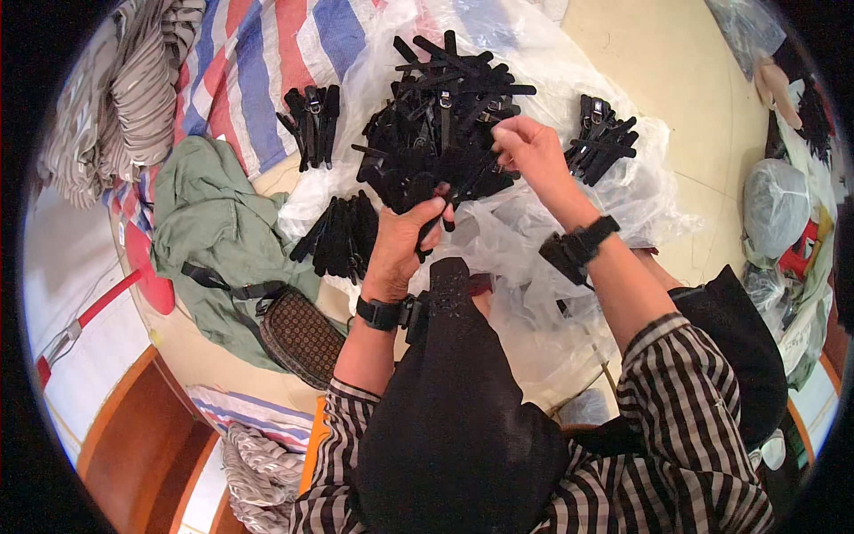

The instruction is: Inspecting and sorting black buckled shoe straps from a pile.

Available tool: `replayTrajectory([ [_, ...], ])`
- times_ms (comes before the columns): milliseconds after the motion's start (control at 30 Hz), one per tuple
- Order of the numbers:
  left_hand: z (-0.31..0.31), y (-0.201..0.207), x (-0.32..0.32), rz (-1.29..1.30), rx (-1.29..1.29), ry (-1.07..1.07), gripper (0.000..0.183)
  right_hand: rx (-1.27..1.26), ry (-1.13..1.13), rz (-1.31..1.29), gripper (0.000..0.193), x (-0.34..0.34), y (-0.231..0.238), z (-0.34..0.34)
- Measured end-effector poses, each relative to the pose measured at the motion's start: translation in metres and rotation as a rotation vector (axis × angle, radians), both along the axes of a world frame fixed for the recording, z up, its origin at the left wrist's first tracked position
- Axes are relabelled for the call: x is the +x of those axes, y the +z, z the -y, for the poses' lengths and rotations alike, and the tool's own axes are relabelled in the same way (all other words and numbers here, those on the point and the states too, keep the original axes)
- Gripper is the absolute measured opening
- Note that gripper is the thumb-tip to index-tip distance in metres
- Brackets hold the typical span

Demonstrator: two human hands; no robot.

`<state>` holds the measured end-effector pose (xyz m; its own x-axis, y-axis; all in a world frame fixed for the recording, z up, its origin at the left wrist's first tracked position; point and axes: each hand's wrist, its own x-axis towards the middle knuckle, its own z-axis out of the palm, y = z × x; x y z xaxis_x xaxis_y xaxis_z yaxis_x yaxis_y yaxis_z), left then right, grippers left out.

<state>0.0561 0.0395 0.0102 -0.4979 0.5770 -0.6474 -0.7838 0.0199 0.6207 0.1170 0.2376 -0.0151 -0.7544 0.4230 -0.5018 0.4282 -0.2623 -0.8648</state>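
Observation:
A heap of short black straps with small metal buckles (427, 125) lies in front of me. My left hand (405, 236) is closed round a few black straps (420, 191) at the heap's near edge, their ends poking past the thumb. Over the heap's right side, my right hand (536, 156) has its fingers pinched together; what is between them, if anything, is too small to make out. Smaller bunches of the same straps lie apart: one at the far left (313, 125), one at the near left (342, 233) and one on the right (603, 141).
Clear plastic sheeting (525, 276) spreads beneath the heap. A striped woven sheet (258, 80), a green cloth (209, 205) and a brown patterned pouch (302, 334) lie to the left. Grey bundles (142, 107) are stacked far left; plastic-wrapped bags (776, 209) stand on the right.

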Motion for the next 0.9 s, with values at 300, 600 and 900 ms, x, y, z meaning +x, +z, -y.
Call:
replayTrajectory([
  [300, 0.004, -0.014, -0.009, 0.160, 0.086, 0.247, 0.018, 0.255, 0.018, 0.371, 0.026, -0.048, -0.027, 0.008],
  [600, 0.001, -0.024, -0.014, 0.153, 0.142, 0.263, 0.020, -0.162, 0.001, 0.110, 0.022, -0.011, -0.004, 0.017],
  [900, -0.015, -0.015, 0.008, -0.077, 0.082, 0.095, 0.012, 0.456, 0.615, -0.009, 0.024, 0.022, 0.028, 0.051],
])
